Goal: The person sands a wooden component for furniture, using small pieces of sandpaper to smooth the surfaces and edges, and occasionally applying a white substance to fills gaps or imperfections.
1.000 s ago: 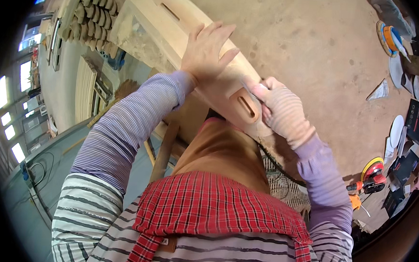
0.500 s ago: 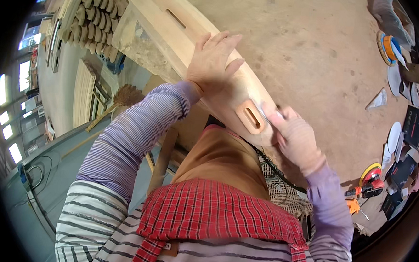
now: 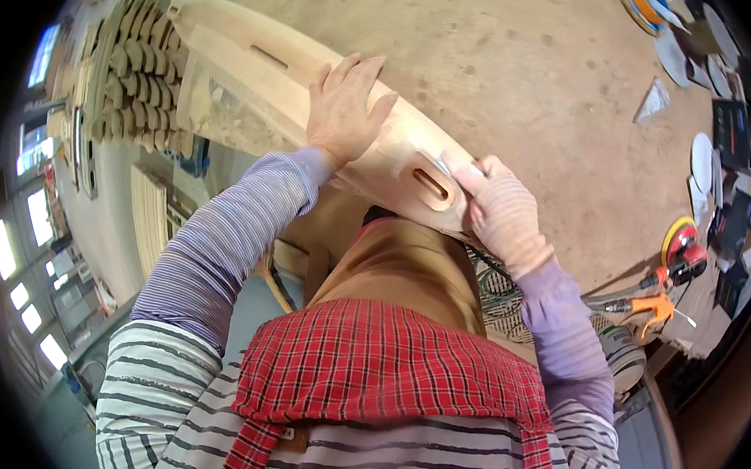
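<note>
A long, pale, shaped piece of wood [image 3: 408,120] slants across the worktable, its near end close to my body. It has one narrow slot at the far part and another slot [image 3: 431,184] inside a raised oval at the near end. My left hand [image 3: 346,108] lies flat on the middle of the wood, fingers stretched out and thumb apart. Beside the oval, my right hand [image 3: 506,210] is closed at the wood's right edge, thumb along the top. Something thin and pale shows by that thumb; the fingers hide what it is.
On the worktable [image 3: 532,63] to the right lie a red sander [image 3: 682,251], an orange air blow gun [image 3: 650,311], white sanding discs [image 3: 701,162], dark boxes [image 3: 732,127] and a torn triangular scrap [image 3: 653,101]. Curved wooden parts [image 3: 140,74] are stacked at the far left.
The view has swung, so the wood and both hands appear farther left, and the blow gun shows more fully. My left hand stays on the wood; my right remains beside the oval slot.
</note>
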A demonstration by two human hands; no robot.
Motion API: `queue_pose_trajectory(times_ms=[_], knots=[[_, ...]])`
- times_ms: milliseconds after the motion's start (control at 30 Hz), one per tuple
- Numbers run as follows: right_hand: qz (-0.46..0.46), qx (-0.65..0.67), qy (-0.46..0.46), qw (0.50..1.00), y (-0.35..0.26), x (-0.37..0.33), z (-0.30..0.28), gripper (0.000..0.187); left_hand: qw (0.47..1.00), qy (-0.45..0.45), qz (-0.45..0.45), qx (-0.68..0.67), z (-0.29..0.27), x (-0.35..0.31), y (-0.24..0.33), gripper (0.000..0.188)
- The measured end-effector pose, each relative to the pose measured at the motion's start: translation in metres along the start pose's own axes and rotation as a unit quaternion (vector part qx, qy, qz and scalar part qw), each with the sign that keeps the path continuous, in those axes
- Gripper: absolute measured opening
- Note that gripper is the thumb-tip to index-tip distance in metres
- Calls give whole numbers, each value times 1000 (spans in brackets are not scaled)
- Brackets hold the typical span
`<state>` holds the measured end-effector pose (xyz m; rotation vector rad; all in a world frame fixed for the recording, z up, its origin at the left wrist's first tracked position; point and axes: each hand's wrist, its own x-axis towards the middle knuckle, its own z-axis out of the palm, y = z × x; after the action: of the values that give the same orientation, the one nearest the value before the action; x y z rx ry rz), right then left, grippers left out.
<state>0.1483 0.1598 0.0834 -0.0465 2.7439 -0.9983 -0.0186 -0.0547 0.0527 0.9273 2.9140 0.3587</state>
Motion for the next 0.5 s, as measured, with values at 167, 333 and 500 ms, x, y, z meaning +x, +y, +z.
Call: queue_pose_trajectory(times_ms=[167, 333, 500], knots=[[24, 0, 92, 995, -13, -34, 11, 48, 1000, 14, 9, 22, 5, -4, -9, 55], [89, -13, 66, 994, -23, -14, 22, 57, 999, 13, 32, 18, 9, -9, -7, 54], [221, 128, 201, 946, -55, -37, 52, 51, 998, -12, 66, 2, 5, -3, -11, 52]])
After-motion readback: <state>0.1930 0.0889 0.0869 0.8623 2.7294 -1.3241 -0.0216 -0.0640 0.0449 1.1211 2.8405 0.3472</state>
